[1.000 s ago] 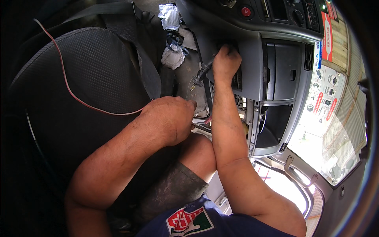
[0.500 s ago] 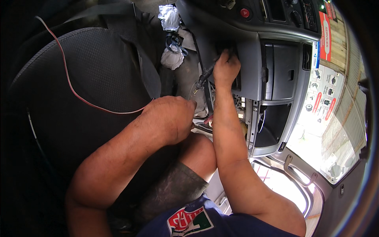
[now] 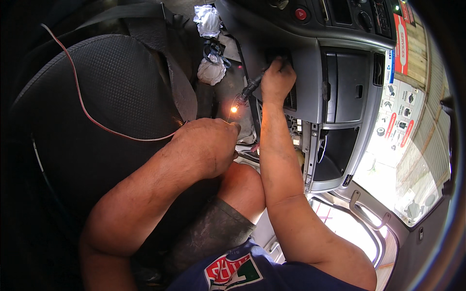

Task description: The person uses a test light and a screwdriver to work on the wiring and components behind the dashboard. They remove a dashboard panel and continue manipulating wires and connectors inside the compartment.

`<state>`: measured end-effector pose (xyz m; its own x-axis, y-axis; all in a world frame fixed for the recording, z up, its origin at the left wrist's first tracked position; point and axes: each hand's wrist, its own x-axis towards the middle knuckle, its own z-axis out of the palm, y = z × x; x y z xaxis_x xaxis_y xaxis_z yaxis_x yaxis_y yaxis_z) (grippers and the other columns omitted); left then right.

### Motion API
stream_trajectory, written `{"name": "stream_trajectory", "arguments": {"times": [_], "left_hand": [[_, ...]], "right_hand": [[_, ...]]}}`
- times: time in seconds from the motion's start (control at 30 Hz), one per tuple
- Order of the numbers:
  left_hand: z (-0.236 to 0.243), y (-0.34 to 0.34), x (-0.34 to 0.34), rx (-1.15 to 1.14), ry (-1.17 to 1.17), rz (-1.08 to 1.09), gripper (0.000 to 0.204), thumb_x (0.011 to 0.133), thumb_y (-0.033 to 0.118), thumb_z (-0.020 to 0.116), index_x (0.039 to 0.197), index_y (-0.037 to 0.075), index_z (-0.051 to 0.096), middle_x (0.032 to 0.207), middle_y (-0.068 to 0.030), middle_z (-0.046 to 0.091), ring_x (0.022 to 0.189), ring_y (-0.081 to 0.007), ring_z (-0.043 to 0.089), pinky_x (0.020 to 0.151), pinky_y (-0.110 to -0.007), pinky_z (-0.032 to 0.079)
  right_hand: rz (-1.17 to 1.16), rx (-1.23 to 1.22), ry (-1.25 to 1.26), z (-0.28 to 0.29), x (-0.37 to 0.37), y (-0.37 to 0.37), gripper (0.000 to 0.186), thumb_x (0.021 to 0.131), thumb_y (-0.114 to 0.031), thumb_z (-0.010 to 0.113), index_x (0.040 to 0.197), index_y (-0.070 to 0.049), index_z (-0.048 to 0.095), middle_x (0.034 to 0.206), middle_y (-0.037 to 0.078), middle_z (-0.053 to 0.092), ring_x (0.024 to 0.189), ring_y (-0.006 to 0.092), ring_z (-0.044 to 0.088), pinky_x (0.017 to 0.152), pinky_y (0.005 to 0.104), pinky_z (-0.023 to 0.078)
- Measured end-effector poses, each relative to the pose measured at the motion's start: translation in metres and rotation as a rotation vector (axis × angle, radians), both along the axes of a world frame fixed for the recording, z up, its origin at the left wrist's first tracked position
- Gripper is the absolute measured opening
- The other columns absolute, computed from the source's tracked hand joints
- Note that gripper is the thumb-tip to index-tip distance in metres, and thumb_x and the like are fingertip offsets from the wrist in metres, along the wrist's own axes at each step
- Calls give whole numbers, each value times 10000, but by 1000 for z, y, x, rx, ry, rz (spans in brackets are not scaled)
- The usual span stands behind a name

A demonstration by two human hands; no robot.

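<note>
A small bulb (image 3: pixel 234 109) glows orange at the lower end of a black, cable-like fitting (image 3: pixel 249 88) that hangs diagonally beside the dashboard. My right hand (image 3: pixel 277 82) is closed on this fitting at its upper end, by a dark opening in the dash. Lower left, my left hand (image 3: pixel 209 143) is closed on thin wire; a red-and-white wire (image 3: pixel 106 124) runs from it across the black seat (image 3: pixel 111 82), and a fine wire rises from it toward the bulb. Its fingertips are mostly hidden.
Two crumpled white bundles (image 3: pixel 208 22) lie left of the dashboard (image 3: pixel 347 87). An uncovered panel with small components (image 3: pixel 296 127) is behind my right forearm. My knee (image 3: pixel 245 189) is below my hands. A grab handle (image 3: pixel 369 208) is at lower right; signboards show outside.
The bulb at the end of the black fitting now glows, where it was dark before. My right hand has shifted only slightly; my left hand stays about where it was.
</note>
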<state>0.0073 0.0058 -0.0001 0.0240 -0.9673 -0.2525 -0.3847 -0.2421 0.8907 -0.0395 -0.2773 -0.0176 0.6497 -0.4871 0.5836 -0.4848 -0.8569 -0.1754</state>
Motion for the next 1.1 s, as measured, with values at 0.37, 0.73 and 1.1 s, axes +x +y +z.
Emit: {"name": "stream_trajectory", "arguments": {"times": [0.37, 0.73, 1.1], "left_hand": [[-1, 0, -1, 4, -8, -1, 543, 1045, 419, 710, 1396, 7, 676, 1218, -246, 780, 1189, -383, 761, 1058, -501, 596], [0, 1, -2, -28, -1, 38, 355, 957, 159, 694, 1262, -18, 736, 1186, -239, 798, 1150, -386, 782, 994, -522, 627], [0, 0, -1, -20, -9, 20, 417, 985, 242, 678, 1314, -10, 720, 1166, -246, 800, 1143, -400, 780, 1014, -519, 618]], "right_hand": [[25, 41, 44, 4, -2, 5, 338, 1020, -165, 560, 828, 88, 677, 827, 360, 686, 817, 578, 666, 754, 601, 505], [-7, 48, 63, 8, -3, 8, 357, 1017, -214, 583, 887, 93, 710, 813, 334, 705, 804, 550, 690, 748, 569, 517], [31, 138, 29, 10, -22, 11, 321, 1054, -188, 588, 901, 74, 693, 823, 302, 713, 830, 536, 679, 776, 561, 515]]}}
